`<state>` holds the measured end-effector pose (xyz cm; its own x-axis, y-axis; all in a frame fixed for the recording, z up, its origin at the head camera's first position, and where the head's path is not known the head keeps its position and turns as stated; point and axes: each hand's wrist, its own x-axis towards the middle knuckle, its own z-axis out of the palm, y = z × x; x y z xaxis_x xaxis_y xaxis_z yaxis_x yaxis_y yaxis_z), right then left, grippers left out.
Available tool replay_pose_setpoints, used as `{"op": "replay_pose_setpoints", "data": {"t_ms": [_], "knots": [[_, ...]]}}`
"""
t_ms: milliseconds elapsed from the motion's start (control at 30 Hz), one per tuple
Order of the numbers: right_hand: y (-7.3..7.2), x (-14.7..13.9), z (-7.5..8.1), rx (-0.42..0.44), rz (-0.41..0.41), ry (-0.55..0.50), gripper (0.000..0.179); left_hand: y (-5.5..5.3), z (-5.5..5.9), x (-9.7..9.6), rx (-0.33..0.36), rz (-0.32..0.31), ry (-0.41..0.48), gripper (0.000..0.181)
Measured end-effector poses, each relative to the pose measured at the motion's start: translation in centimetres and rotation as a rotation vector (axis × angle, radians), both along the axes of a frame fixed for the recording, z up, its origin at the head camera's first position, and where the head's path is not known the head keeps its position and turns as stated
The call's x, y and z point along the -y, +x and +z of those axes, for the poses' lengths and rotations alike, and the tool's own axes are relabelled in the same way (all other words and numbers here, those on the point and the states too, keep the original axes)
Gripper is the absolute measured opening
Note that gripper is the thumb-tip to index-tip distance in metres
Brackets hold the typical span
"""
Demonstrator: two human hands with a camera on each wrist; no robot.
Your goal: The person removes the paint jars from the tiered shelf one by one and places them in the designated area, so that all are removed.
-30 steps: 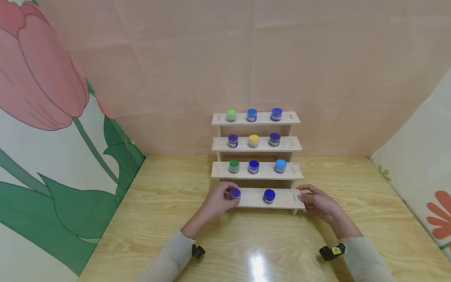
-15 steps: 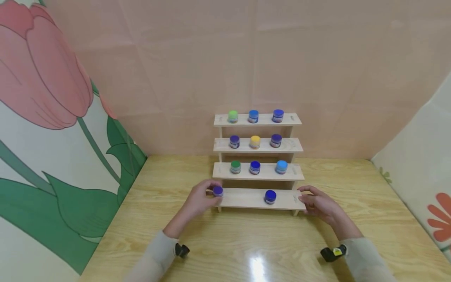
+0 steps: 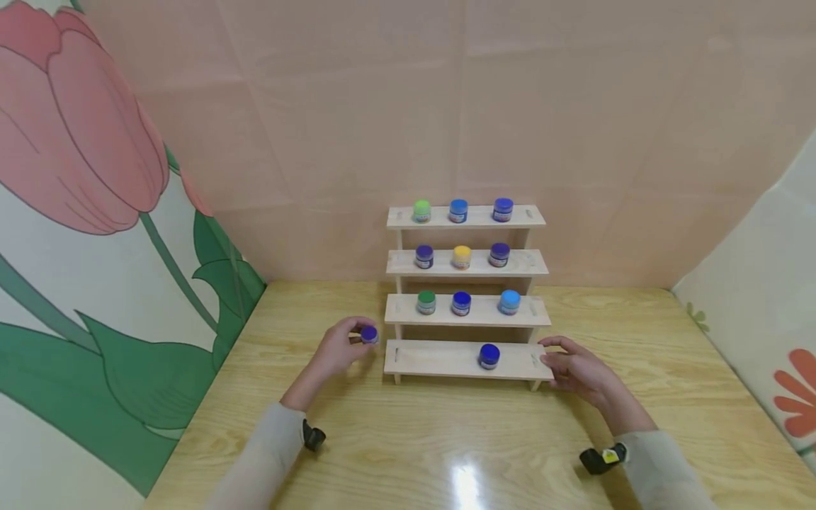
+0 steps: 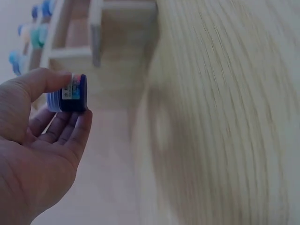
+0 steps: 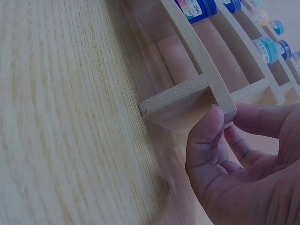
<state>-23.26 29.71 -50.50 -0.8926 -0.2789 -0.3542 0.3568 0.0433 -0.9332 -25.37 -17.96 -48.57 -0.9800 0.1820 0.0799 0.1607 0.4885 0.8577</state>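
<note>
My left hand pinches a small purple-lidded paint jar between thumb and fingers, off the left end of the stepped wooden rack. In the left wrist view the jar lies sideways across the picture, its label showing. My right hand grips the right end of the rack's lowest shelf; in the right wrist view thumb and forefinger pinch the shelf's corner. One dark blue jar stands on that lowest shelf, right of its middle.
Three upper shelves each bear three jars: green, blue and light blue; purple, yellow and purple; light green, blue and violet. The rack stands on a wood-grain table before a pinkish backdrop.
My left hand has carried the purple-lidded jar leftward off the lowest shelf, past the rack's left end. The right hand stays at the shelf's right end.
</note>
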Motion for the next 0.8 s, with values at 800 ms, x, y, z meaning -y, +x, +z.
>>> {"op": "replay_pose_setpoints", "data": {"t_ms": [800], "knots": [[0.2, 0.0, -0.1, 0.002, -0.006, -0.007, 0.024, -7.1, -2.7, 2.7, 0.088, 0.053, -0.088, 0.043]]}}
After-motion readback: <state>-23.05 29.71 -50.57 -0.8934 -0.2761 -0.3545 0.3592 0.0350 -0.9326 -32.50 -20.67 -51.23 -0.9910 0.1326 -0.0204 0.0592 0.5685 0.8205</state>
